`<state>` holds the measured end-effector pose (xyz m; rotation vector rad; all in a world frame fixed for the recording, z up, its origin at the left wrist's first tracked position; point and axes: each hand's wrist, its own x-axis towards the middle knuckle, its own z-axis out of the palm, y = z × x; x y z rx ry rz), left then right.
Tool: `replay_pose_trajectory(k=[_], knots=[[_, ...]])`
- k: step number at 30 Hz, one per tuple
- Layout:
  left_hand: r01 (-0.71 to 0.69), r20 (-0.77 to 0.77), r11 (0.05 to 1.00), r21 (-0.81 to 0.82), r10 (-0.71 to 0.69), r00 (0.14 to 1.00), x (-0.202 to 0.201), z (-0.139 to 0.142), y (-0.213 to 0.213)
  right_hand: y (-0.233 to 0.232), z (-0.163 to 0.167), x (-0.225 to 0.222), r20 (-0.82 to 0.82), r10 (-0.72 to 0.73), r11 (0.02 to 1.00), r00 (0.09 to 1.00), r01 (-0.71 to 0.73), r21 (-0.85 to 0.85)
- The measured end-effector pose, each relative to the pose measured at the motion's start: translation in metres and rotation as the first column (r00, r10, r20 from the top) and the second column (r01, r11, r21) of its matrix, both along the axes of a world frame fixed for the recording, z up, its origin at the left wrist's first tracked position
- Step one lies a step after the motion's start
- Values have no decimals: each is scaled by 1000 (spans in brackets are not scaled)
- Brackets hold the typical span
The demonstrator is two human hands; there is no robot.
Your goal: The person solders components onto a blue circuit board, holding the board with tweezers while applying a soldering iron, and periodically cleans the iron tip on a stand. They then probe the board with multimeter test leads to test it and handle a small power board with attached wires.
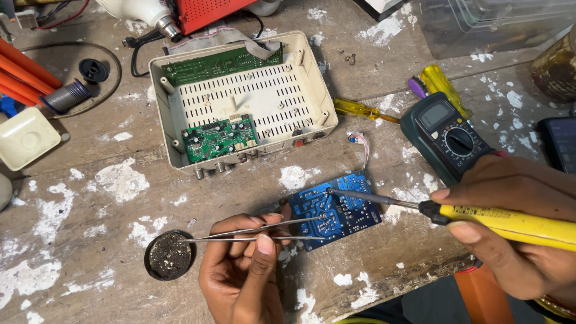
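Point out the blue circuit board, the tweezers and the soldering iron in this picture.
blue circuit board [351, 211], head view, on its bare right part.
tweezers [240, 234], head view, on the metal arms.
soldering iron [510, 223], head view, on its yellow handle.

Open cream casing [312, 96] with green boards, multimeter [447, 138], yellow screwdriver [360, 110]

A small blue circuit board [334, 209] is lying solder-side up near the front edge of the bench, tilted slightly. Thin metal tweezers [258, 231] are stretching across to its lower left part, tips touching it. A yellow-handled soldering iron [462, 217] is reaching in from the right, its tip resting on the board's upper middle.
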<state>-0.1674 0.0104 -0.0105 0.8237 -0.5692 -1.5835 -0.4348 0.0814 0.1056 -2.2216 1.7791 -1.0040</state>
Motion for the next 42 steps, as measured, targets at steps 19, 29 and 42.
replay_pose_trajectory(k=[19,29,42], knots=[[9,-16,1000,-12,-9,1000,1,-2,0,0,0,2,-8,25,1000,1000,-25,3],[10,-13,1000,-19,-10,1000,0,-2,0,2,-1,2,-32,0,1000,999,-1,-16],[3,7,1000,-3,-3,1000,-1,-1,0,3,-4,-2,-12,1,1000,1000,-1,-26]])
